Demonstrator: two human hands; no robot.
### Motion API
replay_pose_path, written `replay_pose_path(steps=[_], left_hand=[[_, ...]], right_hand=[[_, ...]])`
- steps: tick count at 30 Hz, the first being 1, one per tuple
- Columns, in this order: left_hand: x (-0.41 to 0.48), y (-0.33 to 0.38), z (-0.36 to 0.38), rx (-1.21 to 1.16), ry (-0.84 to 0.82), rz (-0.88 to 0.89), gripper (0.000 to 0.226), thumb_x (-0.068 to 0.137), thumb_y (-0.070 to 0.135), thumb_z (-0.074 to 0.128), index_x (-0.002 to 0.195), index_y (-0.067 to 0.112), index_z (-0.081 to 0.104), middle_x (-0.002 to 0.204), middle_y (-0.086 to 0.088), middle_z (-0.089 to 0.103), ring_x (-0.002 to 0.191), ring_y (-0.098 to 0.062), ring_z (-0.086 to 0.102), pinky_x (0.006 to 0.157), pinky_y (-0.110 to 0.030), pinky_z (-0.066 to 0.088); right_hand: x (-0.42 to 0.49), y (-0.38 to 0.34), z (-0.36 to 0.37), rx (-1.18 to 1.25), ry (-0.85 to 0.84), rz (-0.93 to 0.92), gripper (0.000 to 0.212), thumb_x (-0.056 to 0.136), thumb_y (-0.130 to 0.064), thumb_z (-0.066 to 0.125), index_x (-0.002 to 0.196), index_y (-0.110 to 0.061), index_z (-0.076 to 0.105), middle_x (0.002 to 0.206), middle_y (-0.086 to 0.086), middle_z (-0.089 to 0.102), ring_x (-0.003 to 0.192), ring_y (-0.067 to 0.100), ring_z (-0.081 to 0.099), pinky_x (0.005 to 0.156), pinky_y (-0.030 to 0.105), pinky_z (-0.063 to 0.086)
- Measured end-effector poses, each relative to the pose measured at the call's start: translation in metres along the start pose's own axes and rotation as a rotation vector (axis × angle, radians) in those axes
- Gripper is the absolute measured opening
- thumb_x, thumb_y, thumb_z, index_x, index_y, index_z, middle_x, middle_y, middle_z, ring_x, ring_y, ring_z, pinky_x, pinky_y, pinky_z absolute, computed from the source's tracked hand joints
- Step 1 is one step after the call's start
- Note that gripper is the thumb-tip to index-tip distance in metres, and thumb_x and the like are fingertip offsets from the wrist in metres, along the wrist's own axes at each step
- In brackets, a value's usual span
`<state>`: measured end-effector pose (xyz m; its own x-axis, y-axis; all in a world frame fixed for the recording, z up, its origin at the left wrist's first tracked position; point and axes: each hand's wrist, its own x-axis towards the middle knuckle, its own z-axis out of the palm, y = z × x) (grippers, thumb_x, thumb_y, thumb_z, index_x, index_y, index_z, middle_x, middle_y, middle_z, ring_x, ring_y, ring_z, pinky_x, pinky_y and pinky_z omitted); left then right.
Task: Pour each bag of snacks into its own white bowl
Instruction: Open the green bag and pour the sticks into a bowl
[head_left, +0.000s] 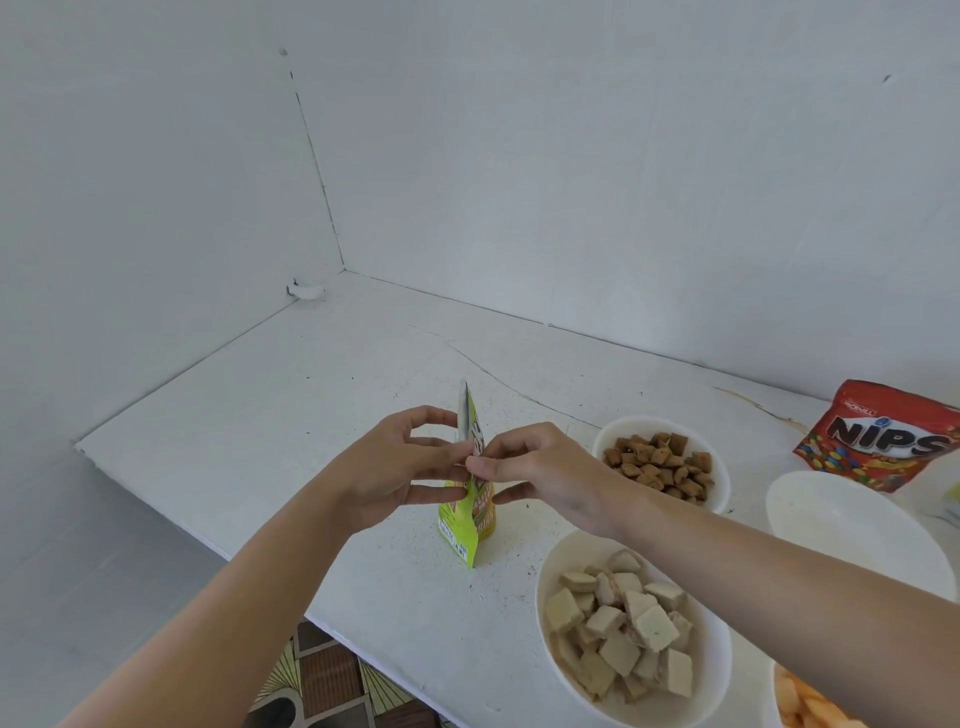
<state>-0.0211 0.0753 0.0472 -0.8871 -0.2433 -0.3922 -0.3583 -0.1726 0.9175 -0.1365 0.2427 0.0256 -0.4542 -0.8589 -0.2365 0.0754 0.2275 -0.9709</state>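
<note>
Pinching yellow-green snack bag (464, 512) top, left hand (400, 467) & right hand (540, 473); brown-snack bowl (602, 441) (3 o'clock), wafer bowl (543, 582) (5) filled; Nips bag (878, 441), empty bowl (841, 519) pending.

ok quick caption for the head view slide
Left hand and right hand pinch the upright yellow-green snack bag at a white table, near a red Nips bag.
</note>
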Motion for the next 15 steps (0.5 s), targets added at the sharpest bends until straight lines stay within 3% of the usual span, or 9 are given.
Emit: replay_pose_path(steps=[4, 9, 15], left_hand=[[0.001, 0.0, 0.001, -0.013, 0.0, -0.019, 0.043, 0.087, 0.004, 0.074, 0.127, 0.01, 0.058, 0.118, -0.024, 0.072, 0.095, -0.029, 0.072, 0.08, -0.039, 0.063], [0.006, 0.002, 0.002, -0.024, 0.006, -0.043, 0.043, 0.089, -0.001, 0.07, 0.129, 0.009, 0.056, 0.113, -0.028, 0.072, 0.088, -0.028, 0.072, 0.078, -0.039, 0.063], [0.007, 0.003, 0.0, -0.043, 0.016, -0.068, 0.04, 0.091, -0.003, 0.067, 0.128, 0.004, 0.057, 0.096, -0.022, 0.069, 0.078, -0.026, 0.07, 0.075, -0.04, 0.064]], right_hand=[[-0.001, -0.003, -0.002, 0.037, -0.011, 0.032, 0.027, 0.088, -0.02, 0.075, 0.094, 0.005, 0.071, 0.095, 0.011, 0.072, 0.095, 0.019, 0.068, 0.091, 0.038, 0.054], [-0.002, -0.011, 0.0, 0.05, -0.021, 0.071, 0.02, 0.089, -0.027, 0.074, 0.088, -0.008, 0.075, 0.091, 0.01, 0.073, 0.088, 0.022, 0.068, 0.082, 0.035, 0.055], [-0.001, -0.018, -0.004, 0.018, -0.06, 0.064, 0.014, 0.093, -0.017, 0.069, 0.083, -0.008, 0.073, 0.084, 0.006, 0.074, 0.085, 0.022, 0.069, 0.08, 0.033, 0.055]])
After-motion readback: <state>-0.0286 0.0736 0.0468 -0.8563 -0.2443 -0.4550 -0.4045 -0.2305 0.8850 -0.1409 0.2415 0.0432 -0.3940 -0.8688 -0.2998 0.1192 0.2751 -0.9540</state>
